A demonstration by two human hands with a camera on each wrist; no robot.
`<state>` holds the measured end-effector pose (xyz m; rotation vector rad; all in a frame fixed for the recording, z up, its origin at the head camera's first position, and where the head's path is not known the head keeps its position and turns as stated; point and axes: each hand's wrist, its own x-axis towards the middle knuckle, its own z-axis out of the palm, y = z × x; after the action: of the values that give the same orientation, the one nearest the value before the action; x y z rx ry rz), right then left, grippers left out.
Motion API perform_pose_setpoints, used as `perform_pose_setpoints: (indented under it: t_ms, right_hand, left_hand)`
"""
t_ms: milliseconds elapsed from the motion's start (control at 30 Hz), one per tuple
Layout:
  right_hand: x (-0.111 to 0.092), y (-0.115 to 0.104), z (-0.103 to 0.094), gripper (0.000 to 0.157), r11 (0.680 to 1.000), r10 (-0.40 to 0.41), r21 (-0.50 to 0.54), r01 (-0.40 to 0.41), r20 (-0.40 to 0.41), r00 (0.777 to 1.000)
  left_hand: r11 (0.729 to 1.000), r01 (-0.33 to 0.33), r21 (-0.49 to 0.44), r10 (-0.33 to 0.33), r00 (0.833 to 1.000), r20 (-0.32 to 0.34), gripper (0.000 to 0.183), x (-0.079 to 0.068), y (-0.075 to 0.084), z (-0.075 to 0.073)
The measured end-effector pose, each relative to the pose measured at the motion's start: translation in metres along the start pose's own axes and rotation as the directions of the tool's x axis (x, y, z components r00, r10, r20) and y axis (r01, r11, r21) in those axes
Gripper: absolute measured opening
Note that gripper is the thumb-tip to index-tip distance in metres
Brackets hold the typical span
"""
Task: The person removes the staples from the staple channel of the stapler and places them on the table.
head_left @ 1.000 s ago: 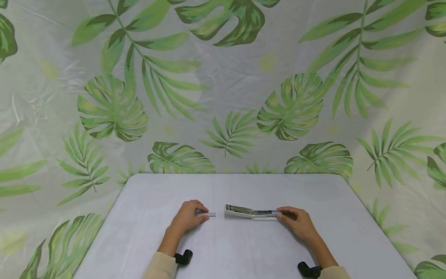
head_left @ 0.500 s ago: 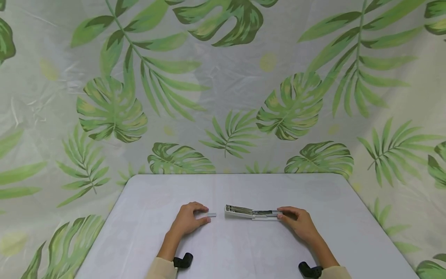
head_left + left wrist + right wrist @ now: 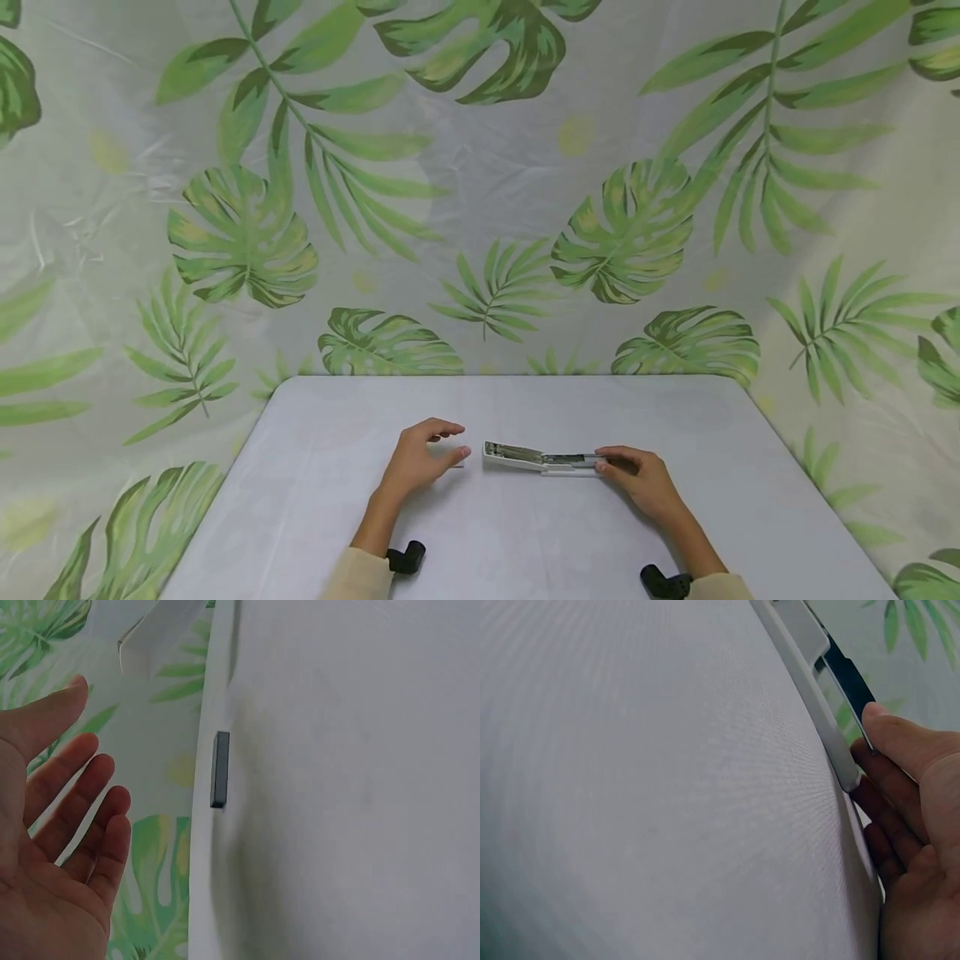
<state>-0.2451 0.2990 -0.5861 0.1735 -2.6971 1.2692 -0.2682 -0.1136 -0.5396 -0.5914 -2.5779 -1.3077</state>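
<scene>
Head view puts my left hand (image 3: 417,458) over the white table (image 3: 555,533), thumb well parted from the gently bent fingers, with nothing between them. Just below the thumb tip shows a sliver of the small grey bar (image 3: 220,769), which I take for a strip of staples; the rest of it is hidden behind the thumb there. My left wrist view shows it whole, lying on the tabletop, lower than my fingers and clear of them, so I am not touching it. Its long axis runs sideways, left to right in front of me, roughly in line with the white stapler (image 3: 513,456) just beyond its right end, a gap of bare table between. My left hand is plainly the nearer one to the bar; my right hand (image 3: 637,477) is well apart from it, at the stapler's far end. There my right thumb and forefinger are closed together on the dark rail at the stapler's end, while the other fingers curve loosely beneath. The stapler stands spread, its upper arm laid back toward my left hand and tilted up off the table, so its raised end is the part nearest the bar.
</scene>
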Motion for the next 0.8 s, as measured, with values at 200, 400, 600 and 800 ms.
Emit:
perform_pose_setpoints:
  t_ms: [200, 400, 600, 800]
  right_hand:
    - [0.0, -0.003, 0.0, 0.028, 1.0, 0.0, 0.012, 0.0, 0.004, 1.0]
    - [-0.002, -0.002, 0.002, 0.029, 1.0, 0.014, -0.001, -0.014, 0.01, 1.0]
    - [-0.003, -0.003, 0.002, 0.028, 1.0, 0.012, 0.005, -0.012, 0.009, 1.0]
    - [-0.001, -0.002, 0.001, 0.029, 1.0, 0.008, -0.012, -0.008, 0.005, 1.0]
  left_hand:
    - [1.0, -0.004, -0.026, 0.004, 1.0, 0.007, 0.036, 0.007, 0.011, 0.009]
    - [0.998, -0.068, 0.012, 0.068, 0.997, 0.025, 0.034, 0.013, 0.023, 0.021]
    - [0.995, -0.087, 0.046, 0.084, 0.994, 0.064, 0.029, 0.022, 0.034, 0.036]
    - [0.989, -0.13, 0.069, 0.124, 0.989, 0.086, 0.026, 0.032, 0.043, 0.052]
